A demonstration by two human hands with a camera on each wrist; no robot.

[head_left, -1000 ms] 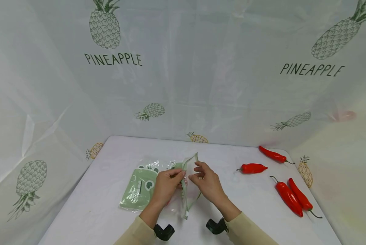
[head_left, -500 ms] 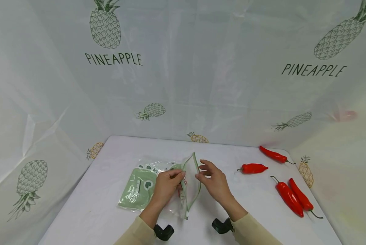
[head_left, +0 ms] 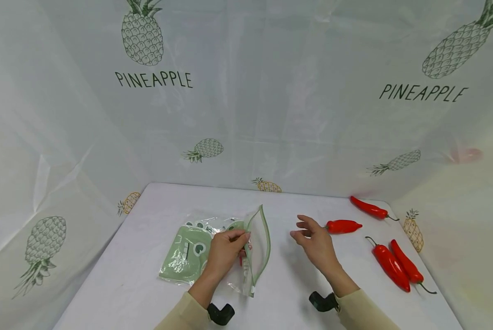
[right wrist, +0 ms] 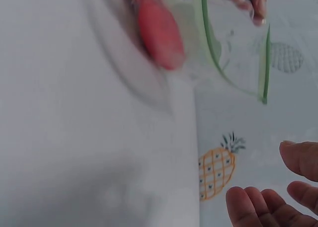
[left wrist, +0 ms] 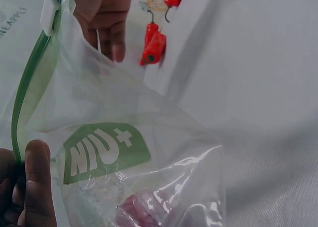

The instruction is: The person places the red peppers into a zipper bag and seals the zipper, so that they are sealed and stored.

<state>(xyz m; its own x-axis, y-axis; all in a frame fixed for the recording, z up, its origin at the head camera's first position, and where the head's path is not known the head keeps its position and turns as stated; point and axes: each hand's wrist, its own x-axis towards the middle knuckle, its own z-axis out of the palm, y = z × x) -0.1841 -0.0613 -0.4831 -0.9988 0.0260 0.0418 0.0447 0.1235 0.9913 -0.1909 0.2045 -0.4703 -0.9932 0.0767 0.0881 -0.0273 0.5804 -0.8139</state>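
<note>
My left hand (head_left: 221, 254) pinches one side of the green-edged mouth of a clear zip bag (head_left: 267, 245), which gapes toward the right. A green cartoon face (head_left: 184, 256) covers the bag's left part on the table. In the left wrist view, a white slider (left wrist: 48, 13) sits on the green zip strip, and something red (left wrist: 136, 209) shows through the plastic. A blurred red pepper (right wrist: 160, 33) appears in the bag in the right wrist view. My right hand (head_left: 318, 243) is off the bag, fingers loosely bent and holding nothing, close to a red pepper (head_left: 343, 226).
Another red pepper (head_left: 369, 208) lies near the back right corner of the white table (head_left: 312, 206). Two more, a thick pepper (head_left: 388, 266) and a slimmer pepper (head_left: 406, 263), lie side by side at the right edge. A pineapple-print curtain (head_left: 271, 114) surrounds the table.
My right hand has left the bag's mouth and moved right toward the peppers. The mouth has opened wider. My left hand keeps its hold in nearly the same place.
</note>
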